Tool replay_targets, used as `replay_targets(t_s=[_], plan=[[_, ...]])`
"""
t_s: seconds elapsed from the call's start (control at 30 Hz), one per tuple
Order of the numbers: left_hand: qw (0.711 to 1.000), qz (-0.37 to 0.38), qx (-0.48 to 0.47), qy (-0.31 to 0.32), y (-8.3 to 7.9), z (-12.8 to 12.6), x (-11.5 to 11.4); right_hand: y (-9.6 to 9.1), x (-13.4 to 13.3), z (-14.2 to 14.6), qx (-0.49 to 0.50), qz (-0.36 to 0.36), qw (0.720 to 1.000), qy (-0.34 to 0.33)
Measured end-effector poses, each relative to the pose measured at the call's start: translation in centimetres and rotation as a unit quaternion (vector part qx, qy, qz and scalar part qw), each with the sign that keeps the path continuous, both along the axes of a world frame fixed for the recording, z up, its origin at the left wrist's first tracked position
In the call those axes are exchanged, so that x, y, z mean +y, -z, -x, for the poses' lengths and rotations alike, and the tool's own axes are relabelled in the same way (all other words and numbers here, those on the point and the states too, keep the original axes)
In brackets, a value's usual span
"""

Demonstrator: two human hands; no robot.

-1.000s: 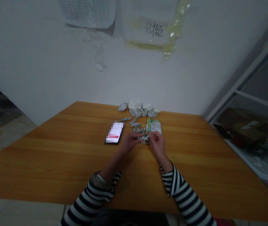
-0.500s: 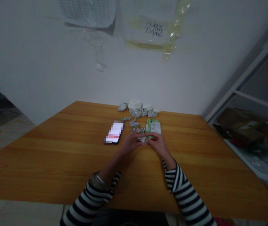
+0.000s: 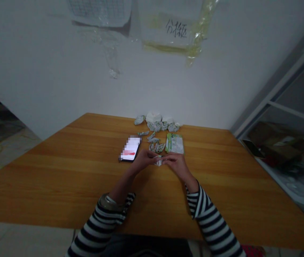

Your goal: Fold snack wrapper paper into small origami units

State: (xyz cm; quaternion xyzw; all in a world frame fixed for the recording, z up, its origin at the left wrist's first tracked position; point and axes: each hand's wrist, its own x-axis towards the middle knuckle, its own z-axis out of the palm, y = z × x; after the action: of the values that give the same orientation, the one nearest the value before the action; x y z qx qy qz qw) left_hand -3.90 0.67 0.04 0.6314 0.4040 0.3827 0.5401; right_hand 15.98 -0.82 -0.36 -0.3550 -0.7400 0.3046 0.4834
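Between my hands is a small folded piece of white paper [image 3: 159, 162], pinched by the fingertips of both. My left hand [image 3: 143, 160] grips its left side and my right hand [image 3: 177, 164] its right; fingers partly cover it. Just beyond them lie several folded pieces of printed paper [image 3: 157, 146], white with grey and green marks. A flat green-and-white printed sheet or packet [image 3: 175, 143] rests on the table past my right hand. Left of my left hand is a phone [image 3: 130, 149] with its screen lit.
Crumpled printed papers [image 3: 155, 125] and white wads [image 3: 153, 117] are heaped at the back of the wooden table [image 3: 68, 171], against the wall. Taped sheets [image 3: 175, 30] hang above. On the right stands a shelf with cardboard boxes [image 3: 274, 137].
Both hands have shifted slightly left and come a little apart, so more of the white paper shows between the fingertips. The view has tilted slightly.
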Motion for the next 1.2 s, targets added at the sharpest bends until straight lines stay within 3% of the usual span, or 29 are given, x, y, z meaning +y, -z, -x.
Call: replay_targets(t_s=[0.33,0.5,0.7,0.9,1.03,1.2], plan=[[0.969,-0.132,0.172,-0.121,1.0,-0.5,0.3,1.3,0.4,0.2,-0.034,-0.003,0.999,-0.007],[0.967,-0.16,0.17,-0.105,0.2,-0.7,0.1,1.5,0.6,0.1,-0.016,0.026,0.999,0.023],[0.983,-0.158,0.091,0.021,-0.6,-0.9,-0.3,1.7,1.1,-0.1,0.11,0.144,0.981,0.068],[0.975,-0.205,0.085,-0.031,0.0,-1.2,0.0,0.8,0.9,0.4,0.173,0.167,0.969,0.065],[0.986,-0.127,0.049,-0.093,0.5,-1.5,0.1,0.7,0.8,0.9,0.189,0.175,0.964,0.071],[0.986,-0.03,-0.071,-0.145,0.7,-2.1,-0.2,1.3,0.6,1.6,0.191,0.176,0.962,0.083]])
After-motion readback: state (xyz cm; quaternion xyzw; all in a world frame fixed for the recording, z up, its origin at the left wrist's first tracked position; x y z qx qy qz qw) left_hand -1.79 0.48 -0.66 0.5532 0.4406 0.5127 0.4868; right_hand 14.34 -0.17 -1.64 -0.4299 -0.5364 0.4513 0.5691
